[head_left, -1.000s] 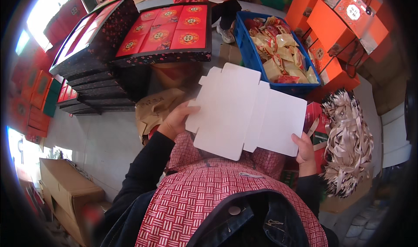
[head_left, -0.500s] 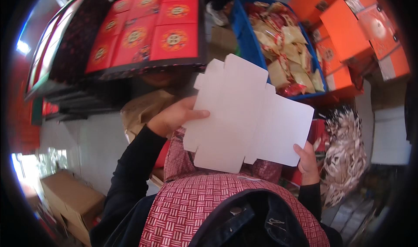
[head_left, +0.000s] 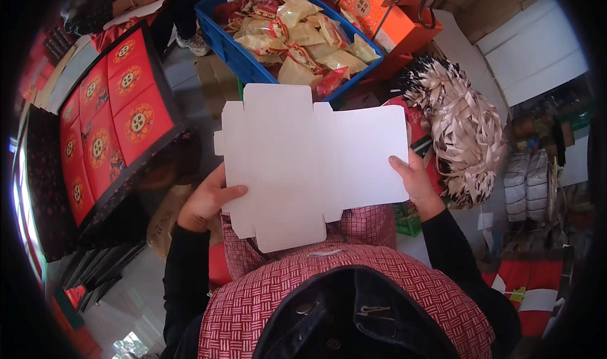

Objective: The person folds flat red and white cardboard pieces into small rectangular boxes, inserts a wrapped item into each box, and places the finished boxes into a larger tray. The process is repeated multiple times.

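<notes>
At frame centre, the left hand [head_left: 207, 199] and right hand [head_left: 418, 180] are gripping opposite sides of an unfolded white carton blank [head_left: 284, 166], below a blue crate [head_left: 220, 41].

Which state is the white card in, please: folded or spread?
Spread: the white card is held between left hand and right hand, its panels and flaps opened out.

— How is the flat carton [head_left: 275, 163] coloured?
— Plain white is shown; the apron [head_left: 246, 302] is patterned in red and white basket-weave.
— And the crate [head_left: 220, 48]?
— Blue is seen there, while the bundled ribbons [head_left: 469, 128] are coloured beige, tipped with black.
</notes>
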A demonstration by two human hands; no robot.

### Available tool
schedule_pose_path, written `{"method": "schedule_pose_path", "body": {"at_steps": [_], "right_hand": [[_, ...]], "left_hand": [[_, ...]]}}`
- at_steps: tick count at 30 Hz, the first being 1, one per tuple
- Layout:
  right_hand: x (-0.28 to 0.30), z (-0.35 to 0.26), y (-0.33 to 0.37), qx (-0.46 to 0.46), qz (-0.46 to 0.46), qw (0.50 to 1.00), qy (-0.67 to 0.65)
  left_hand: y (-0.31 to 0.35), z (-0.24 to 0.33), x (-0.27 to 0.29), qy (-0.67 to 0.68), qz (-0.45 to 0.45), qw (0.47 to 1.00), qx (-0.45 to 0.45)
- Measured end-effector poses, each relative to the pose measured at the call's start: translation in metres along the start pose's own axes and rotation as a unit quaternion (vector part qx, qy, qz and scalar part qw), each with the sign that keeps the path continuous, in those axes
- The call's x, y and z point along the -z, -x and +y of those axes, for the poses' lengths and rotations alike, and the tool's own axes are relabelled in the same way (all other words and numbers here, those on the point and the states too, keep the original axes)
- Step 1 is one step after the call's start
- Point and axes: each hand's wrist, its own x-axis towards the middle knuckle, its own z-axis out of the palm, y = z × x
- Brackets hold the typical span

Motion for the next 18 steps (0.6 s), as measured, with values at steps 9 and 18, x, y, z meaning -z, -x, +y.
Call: {"method": "schedule_pose_path", "body": {"at_steps": [9, 18], "right_hand": [[0.029, -0.010, -0.009, 0.006, -0.032, 0.998, -0.060], [-0.033, -0.004, 0.003, 0.090, 0.176, 0.925, -0.324]], "left_hand": [[-0.016, 0.013, -0.030, -0.004, 0.029, 1.000, 0.007], [-0.081, 0.131, -0.085, -0.627, 0.365, 0.522, -0.449]]}}
